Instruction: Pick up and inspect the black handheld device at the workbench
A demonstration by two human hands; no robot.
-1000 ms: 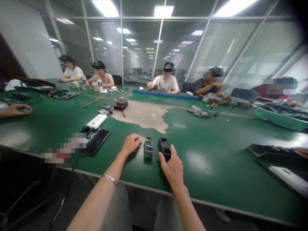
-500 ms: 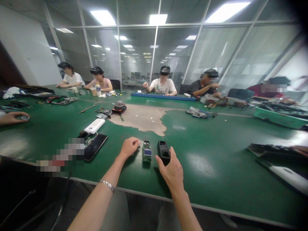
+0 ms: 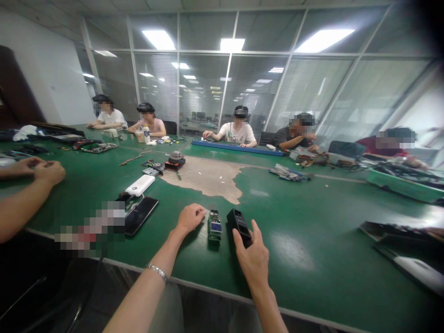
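My right hand (image 3: pixel 255 256) grips a small black box-shaped casing (image 3: pixel 238 223) by its near end, and the casing is tilted with its far end up and to the left. My left hand (image 3: pixel 189 217), fingers curled, rests on the green table (image 3: pixel 301 231) just left of a small green circuit board with a blue screen (image 3: pixel 215 225). The board lies flat between my two hands, close to the casing. A silver bracelet (image 3: pixel 157 271) circles my left wrist.
A black phone (image 3: pixel 140 215) and a white power bank (image 3: pixel 139 185) lie to the left. A worn tan patch (image 3: pixel 208 175) marks the table's middle. Several people sit around the far side with parts and trays. A neighbour's hands (image 3: pixel 41 170) rest at left.
My right hand has tilted the black casing and lifted its far end. The neighbour's arms at left came further into view. The camera tipped a little.
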